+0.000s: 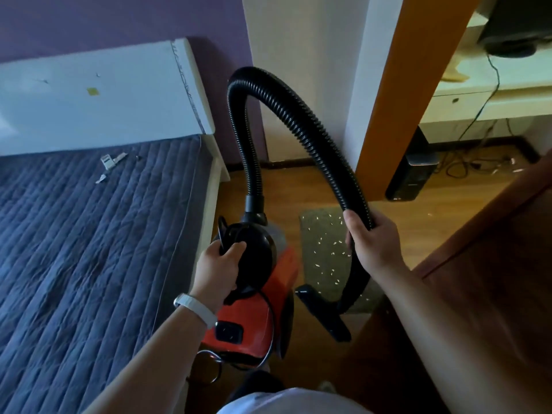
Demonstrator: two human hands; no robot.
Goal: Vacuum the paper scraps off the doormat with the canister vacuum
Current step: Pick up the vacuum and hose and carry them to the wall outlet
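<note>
The wooden floor [424,222] carries a grey-green doormat [321,234] strewn with white paper scraps [325,242], with the orange canister vacuum [260,318] just beside it.

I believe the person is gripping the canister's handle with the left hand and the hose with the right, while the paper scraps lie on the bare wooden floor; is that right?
Not quite: the head view shows the paper scraps lying on the doormat, not bare floor. The left hand does grip the canister vacuum handle, and the right hand the hose.

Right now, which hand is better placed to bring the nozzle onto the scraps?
Right hand: it grips the hose directly over the doormat, nozzle at its near edge. Left hand holds the canister.
</note>
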